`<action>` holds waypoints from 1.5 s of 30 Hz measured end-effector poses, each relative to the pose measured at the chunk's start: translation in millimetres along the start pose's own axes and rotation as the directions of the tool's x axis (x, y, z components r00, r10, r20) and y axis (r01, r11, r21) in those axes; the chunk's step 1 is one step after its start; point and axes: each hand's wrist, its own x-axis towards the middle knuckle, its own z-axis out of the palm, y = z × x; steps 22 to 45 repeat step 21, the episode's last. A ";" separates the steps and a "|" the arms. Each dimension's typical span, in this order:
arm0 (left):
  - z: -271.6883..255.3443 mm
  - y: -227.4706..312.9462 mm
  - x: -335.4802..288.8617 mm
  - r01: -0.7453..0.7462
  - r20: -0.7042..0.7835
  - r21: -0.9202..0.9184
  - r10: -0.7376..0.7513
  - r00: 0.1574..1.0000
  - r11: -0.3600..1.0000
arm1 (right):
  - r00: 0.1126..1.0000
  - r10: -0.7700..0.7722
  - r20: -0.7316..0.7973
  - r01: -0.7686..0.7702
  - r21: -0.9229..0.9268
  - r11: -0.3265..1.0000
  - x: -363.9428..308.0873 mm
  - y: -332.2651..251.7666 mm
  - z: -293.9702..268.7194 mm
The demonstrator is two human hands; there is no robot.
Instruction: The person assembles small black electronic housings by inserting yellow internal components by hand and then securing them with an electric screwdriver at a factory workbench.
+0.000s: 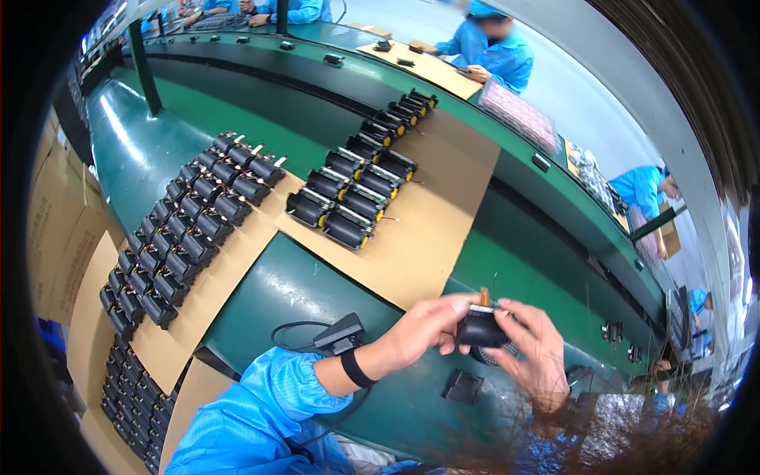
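Both hands hold a small black housing (481, 331) above the green bench. A pale strip runs along its top edge, and an orange ribbon cable sticks up from it. My left hand (431, 326) grips it from the left, thumb on the top edge. On the other side my right hand (537, 348) has its fingers curled round the right end. A round grille-like part shows under the housing, partly covered by my fingers. Below it on the bench lies a flat black part (463, 387). My left wrist wears a black band (356, 369), near a black block with a cable (339, 334).
Cardboard sheets carry rows of black units (198, 247) at left and black units with yellow parts (347, 228) ahead. More units fill a carton (131, 404) lower left. Beyond runs a conveyor (261, 75) with scattered black parts. Several people in blue work across it.
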 end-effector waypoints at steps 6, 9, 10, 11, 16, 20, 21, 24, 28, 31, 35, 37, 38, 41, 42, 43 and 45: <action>-9.4 -4.6 1.9 -0.153 -0.125 0.062 0.159 0.979 0.986 | 0.870 0.491 -0.045 -0.373 0.590 0.715 120.3 75.4 51.6; -2.7 -11.6 -3.6 -0.126 -0.085 0.192 0.145 0.986 0.973 | 0.893 0.427 -0.141 -0.332 0.433 0.838 185.2 117.8 96.7; 1.8 -11.9 -2.5 -0.099 -0.067 0.199 0.115 0.991 0.975 | 0.885 0.437 -0.157 -0.339 0.426 0.839 202.2 122.7 101.1; 3.5 -16.2 0.9 -0.100 -0.060 0.194 0.114 0.992 0.976 | 0.875 0.455 -0.168 -0.353 0.422 0.835 212.9 133.4 109.1; 2.8 -14.7 -1.2 -0.081 -0.050 0.209 0.093 0.994 0.975 | 0.899 0.436 -0.040 -0.371 0.458 0.808 259.4 146.8 149.4; 0.4 -10.4 -3.7 -0.079 -0.047 0.153 0.087 0.995 0.985 | 0.878 0.476 0.048 -0.424 0.537 0.729 279.0 162.6 173.6; 0.1 -10.0 -3.5 -0.097 -0.045 0.141 0.104 0.994 0.985 | 0.879 0.470 0.076 -0.424 0.576 0.699 283.2 171.9 179.5; 0.1 -10.0 -3.5 -0.097 -0.045 0.141 0.104 0.994 0.985 | 0.879 0.470 0.076 -0.424 0.576 0.699 283.2 171.9 179.5; 0.1 -10.0 -3.5 -0.097 -0.045 0.141 0.104 0.994 0.985 | 0.879 0.470 0.076 -0.424 0.576 0.699 283.2 171.9 179.5; 0.1 -10.0 -3.5 -0.097 -0.045 0.141 0.104 0.994 0.985 | 0.879 0.470 0.076 -0.424 0.576 0.699 283.2 171.9 179.5; 0.1 -10.0 -3.5 -0.097 -0.045 0.141 0.104 0.994 0.985 | 0.879 0.470 0.076 -0.424 0.576 0.699 283.2 171.9 179.5; 0.1 -10.0 -3.5 -0.097 -0.045 0.141 0.104 0.994 0.985 | 0.879 0.470 0.076 -0.424 0.576 0.699 283.2 171.9 179.5; 0.1 -10.0 -3.5 -0.097 -0.045 0.141 0.104 0.994 0.985 | 0.879 0.470 0.076 -0.424 0.576 0.699 283.2 171.9 179.5; 0.1 -10.0 -3.5 -0.097 -0.045 0.141 0.104 0.994 0.985 | 0.879 0.470 0.076 -0.424 0.576 0.699 283.2 171.9 179.5; 0.1 -10.0 -3.5 -0.097 -0.045 0.141 0.104 0.994 0.985 | 0.879 0.470 0.076 -0.424 0.576 0.699 283.2 171.9 179.5; 0.1 -10.0 -3.5 -0.097 -0.045 0.141 0.104 0.994 0.985 | 0.879 0.470 0.076 -0.424 0.576 0.699 283.2 171.9 179.5; 0.1 -10.0 -3.5 -0.097 -0.045 0.141 0.104 0.994 0.985 | 0.879 0.470 0.076 -0.424 0.576 0.699 283.2 171.9 179.5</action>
